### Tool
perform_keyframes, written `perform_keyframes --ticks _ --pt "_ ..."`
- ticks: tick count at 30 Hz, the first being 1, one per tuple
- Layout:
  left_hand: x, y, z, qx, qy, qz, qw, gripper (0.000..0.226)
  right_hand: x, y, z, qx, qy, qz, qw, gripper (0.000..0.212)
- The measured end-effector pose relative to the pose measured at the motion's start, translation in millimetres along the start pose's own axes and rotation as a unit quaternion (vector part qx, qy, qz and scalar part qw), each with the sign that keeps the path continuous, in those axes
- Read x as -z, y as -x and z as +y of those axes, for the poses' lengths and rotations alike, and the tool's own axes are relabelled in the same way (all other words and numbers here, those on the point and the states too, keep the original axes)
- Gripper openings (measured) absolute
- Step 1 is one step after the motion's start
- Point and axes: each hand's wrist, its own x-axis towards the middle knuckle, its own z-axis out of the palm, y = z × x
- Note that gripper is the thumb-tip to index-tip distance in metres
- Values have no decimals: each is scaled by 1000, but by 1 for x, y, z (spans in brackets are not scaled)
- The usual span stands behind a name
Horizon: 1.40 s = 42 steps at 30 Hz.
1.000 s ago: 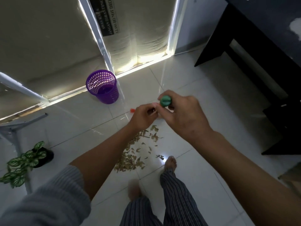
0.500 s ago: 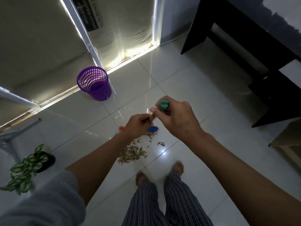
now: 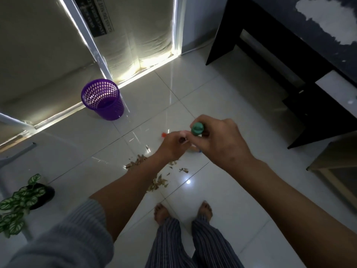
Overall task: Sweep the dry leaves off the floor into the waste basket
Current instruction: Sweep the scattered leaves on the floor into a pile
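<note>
Head view looks down on both hands, close together above the tiled floor [image 3: 222, 190]. Right hand [image 3: 222, 140] grips the green top of a broom handle [image 3: 197, 129]. Left hand [image 3: 172, 145] curls around the handle just below. Dry leaves [image 3: 157, 183] lie on the floor under the left forearm, near the bare feet. Purple waste basket [image 3: 103, 100] stands upright, well apart from the leaves.
</note>
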Motion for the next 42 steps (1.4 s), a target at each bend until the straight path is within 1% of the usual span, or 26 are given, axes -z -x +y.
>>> perform_keyframes --ticks 3,6,8,10,12,14,16,18,21,22,23,25,27,30,33,35,38,39,42 --pt "-18 6 -16 27 -6 -49 998 33 -13 10 14 -52 -23 -28 998 30" --pt "-25 29 -25 46 -6 -46 998 23 -20 21 18 -63 -50 -58 995 33" --pt "-26 45 -27 50 -7 -29 998 15 -21 26 15 -64 -74 -60 993 36" --pt "-25 57 -26 41 7 -1 999 18 -20 28 11 -58 -94 -53 992 34" --pt "-21 63 -21 33 22 27 999 17 -15 27 5 -37 -91 -49 994 34" --pt "-20 67 -9 31 38 62 997 12 -5 25 2 3 -63 -46 997 32" --pt "-22 69 5 27 50 109 992 18 9 25 -1 49 -39 -42 997 30" --pt "-25 73 26 27 71 148 986 11 26 27 -2 86 -34 -44 995 30" --pt "-34 75 56 25 87 208 974 30 54 29 2 130 -26 -53 990 31" --pt "-39 75 65 25 87 225 970 29 65 30 3 140 -25 -61 988 31" --pt "-45 74 73 24 88 239 967 23 75 29 4 151 -24 -73 986 29" --pt "-56 72 87 24 93 273 957 7 94 27 4 165 -25 -100 981 25" --pt "-68 68 97 38 74 312 947 14 109 22 3 166 -20 -128 978 28" --pt "-83 65 104 61 80 345 933 13 115 18 4 142 -21 -166 976 31" --pt "-97 67 103 89 88 348 929 12 106 21 10 107 -47 -182 976 34" --pt "-107 69 92 107 84 333 933 13 94 24 15 94 -52 -187 977 35" --pt "-118 78 76 126 82 297 943 35 71 36 25 78 -50 -216 972 28" --pt "-119 81 69 123 76 280 949 37 63 39 28 74 -54 -225 970 28" --pt "-110 89 52 110 56 261 957 28 47 40 24 73 -79 -233 967 24"
